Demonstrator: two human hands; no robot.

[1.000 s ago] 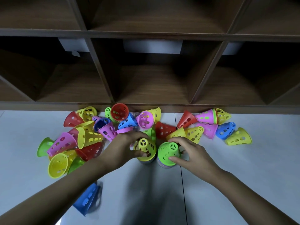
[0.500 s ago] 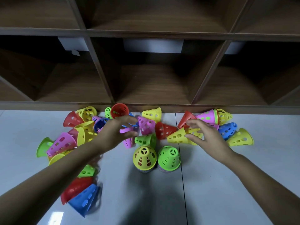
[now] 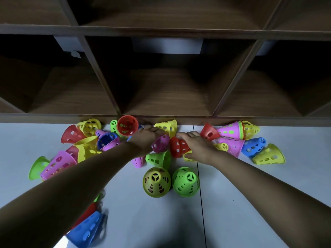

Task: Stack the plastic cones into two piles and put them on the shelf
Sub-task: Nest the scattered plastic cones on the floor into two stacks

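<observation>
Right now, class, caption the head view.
Left hand and right hand reach among scattered cones behind two piles, by the shelf.

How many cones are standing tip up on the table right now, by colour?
Upright yellow cone: 1
Upright green cone: 1
Total: 2, side by side in front of the scattered cones.

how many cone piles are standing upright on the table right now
2: a pile topped by a yellow cone on the left and one topped by a green cone beside it, both on the white table. The cones beneath are mostly hidden.
</observation>
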